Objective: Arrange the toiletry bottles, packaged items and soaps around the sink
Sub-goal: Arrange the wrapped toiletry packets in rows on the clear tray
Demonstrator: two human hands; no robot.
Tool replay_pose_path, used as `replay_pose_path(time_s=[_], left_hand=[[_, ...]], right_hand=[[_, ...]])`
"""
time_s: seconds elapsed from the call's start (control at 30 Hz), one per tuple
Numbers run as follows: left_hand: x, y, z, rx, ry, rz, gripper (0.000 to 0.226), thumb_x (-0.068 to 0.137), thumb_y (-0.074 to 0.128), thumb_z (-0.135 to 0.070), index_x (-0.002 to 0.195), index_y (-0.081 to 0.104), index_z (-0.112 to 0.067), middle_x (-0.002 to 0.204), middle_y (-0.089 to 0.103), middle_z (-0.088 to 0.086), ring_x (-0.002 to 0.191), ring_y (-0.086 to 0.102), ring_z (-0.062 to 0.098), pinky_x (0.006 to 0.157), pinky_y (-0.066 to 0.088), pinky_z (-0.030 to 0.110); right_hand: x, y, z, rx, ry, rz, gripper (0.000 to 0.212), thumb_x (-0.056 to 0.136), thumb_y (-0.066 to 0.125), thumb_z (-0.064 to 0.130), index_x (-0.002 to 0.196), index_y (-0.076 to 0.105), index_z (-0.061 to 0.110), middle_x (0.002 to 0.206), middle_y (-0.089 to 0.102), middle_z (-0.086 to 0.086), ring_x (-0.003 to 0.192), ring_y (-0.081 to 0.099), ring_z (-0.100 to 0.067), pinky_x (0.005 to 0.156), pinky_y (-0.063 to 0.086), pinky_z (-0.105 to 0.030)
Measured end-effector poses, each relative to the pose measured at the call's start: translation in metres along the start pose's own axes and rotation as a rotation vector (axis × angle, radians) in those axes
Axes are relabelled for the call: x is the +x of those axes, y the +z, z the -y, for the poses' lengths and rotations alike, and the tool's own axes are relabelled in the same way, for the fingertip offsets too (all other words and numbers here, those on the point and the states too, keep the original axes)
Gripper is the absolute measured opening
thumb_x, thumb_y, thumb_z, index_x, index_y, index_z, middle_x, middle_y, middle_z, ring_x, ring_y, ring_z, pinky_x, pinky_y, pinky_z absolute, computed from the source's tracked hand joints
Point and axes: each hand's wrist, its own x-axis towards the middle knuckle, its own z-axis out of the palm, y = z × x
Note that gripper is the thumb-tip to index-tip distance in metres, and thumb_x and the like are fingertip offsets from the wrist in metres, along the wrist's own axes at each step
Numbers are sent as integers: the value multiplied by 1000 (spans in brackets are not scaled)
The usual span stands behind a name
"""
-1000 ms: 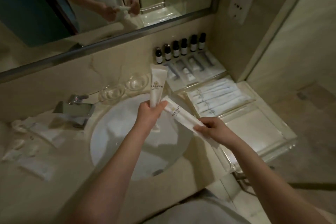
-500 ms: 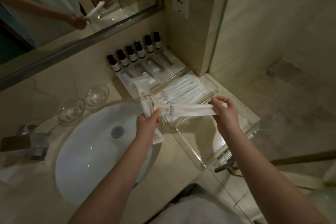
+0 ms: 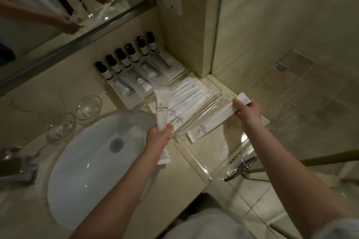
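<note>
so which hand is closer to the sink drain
Left. The left hand holds a packet just right of the basin, a short way from the sink drain; the right hand is far right over the clear tray.

Sink basin (image 3: 81, 176): glossy white ceramic. Tray (image 3: 229, 163): clear glossy acrylic. Packets (image 3: 194, 93): matt white paper. Tabletop (image 3: 29, 106): polished veined stone, showing sheen.

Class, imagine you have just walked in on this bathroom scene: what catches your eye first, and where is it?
First, the two hands over the counter: the right hand holds a long white packet above a clear tray beside the sink, and the left hand grips another white packet upright. Next, six dark-capped bottles lined along the wall under the mirror.
</note>
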Motion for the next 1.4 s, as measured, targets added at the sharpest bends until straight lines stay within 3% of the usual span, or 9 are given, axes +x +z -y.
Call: replay_pose_path(time_s=[0.17, 0.3, 0.5, 0.67, 0.77, 0.93, 1.03, 1.13, 1.4], left_hand=[[0, 1, 2, 1, -3, 50, 10, 85, 60, -18, 76, 58, -19, 57, 44, -3, 49, 35, 10, 52, 34, 25], [-2, 4, 2, -8, 19, 86, 12, 86, 59, -15, 75, 57, -19, 55, 45, -5, 48, 37, 8, 55, 37, 23], [-2, 4, -1, -62, 8, 118, 9, 89, 55, -19, 80, 55, -18, 61, 49, -1, 49, 42, 11, 55, 39, 24], [-6, 2, -11, -210, 38, 166, 17, 95, 49, -21, 88, 63, -14, 74, 63, 3, 70, 61, 16, 70, 50, 28], [-7, 5, -23, -281, 78, 140, 20, 95, 49, -26, 92, 67, -19, 96, 68, 1, 97, 62, 18, 83, 50, 29], [-16, 16, -47, -471, 174, 106, 25, 97, 44, -33, 114, 61, -30, 125, 61, 1, 113, 59, 16, 97, 47, 31], [-21, 22, -48, -467, 186, 96, 24, 96, 46, -30, 115, 59, -33, 127, 60, -1, 116, 57, 15, 99, 46, 30], [-25, 21, -46, -463, 190, 67, 28, 94, 51, -22, 121, 59, -26, 114, 64, -8, 102, 59, 7, 77, 49, 13], [-13, -9, -54, -434, 237, -57, 22, 89, 56, -10, 110, 58, -15, 91, 63, -4, 74, 56, 5, 63, 44, 19]], right_hand=[[11, 13, -14, -162, 14, 1, 31, 80, 70, 12, 107, 62, 0, 97, 65, -14, 87, 63, -28, 72, 55, -33], [5, 23, -24, -461, -60, -63, 19, 77, 71, 17, 80, 54, 11, 75, 54, -2, 73, 52, -22, 60, 41, -29], [-13, 24, -28, -716, -176, -109, 40, 82, 68, 21, 111, 43, 6, 94, 51, -4, 82, 49, -23, 71, 38, -30], [-40, 33, -21, -612, -318, -49, 31, 88, 60, 28, 112, 48, 12, 77, 53, 2, 70, 54, -19, 62, 40, -30], [-60, 44, -7, -473, -299, 258, 16, 90, 57, 27, 96, 61, 13, 78, 60, 0, 72, 57, -17, 64, 45, -27], [-91, 51, -3, -262, 26, 792, 25, 93, 54, 32, 98, 65, 9, 88, 68, -8, 74, 67, -22, 70, 55, -31], [-100, 53, -6, -21, 106, 727, 8, 91, 56, 13, 84, 60, 12, 78, 64, -6, 59, 66, -17, 60, 55, -26], [-98, 47, -7, 106, 123, 632, 10, 86, 61, 5, 83, 57, 14, 77, 60, -4, 59, 57, -13, 55, 51, -21], [-76, 14, 5, 156, 67, 414, 11, 83, 64, 6, 88, 60, 14, 76, 58, 0, 65, 52, -10, 61, 47, -21]])
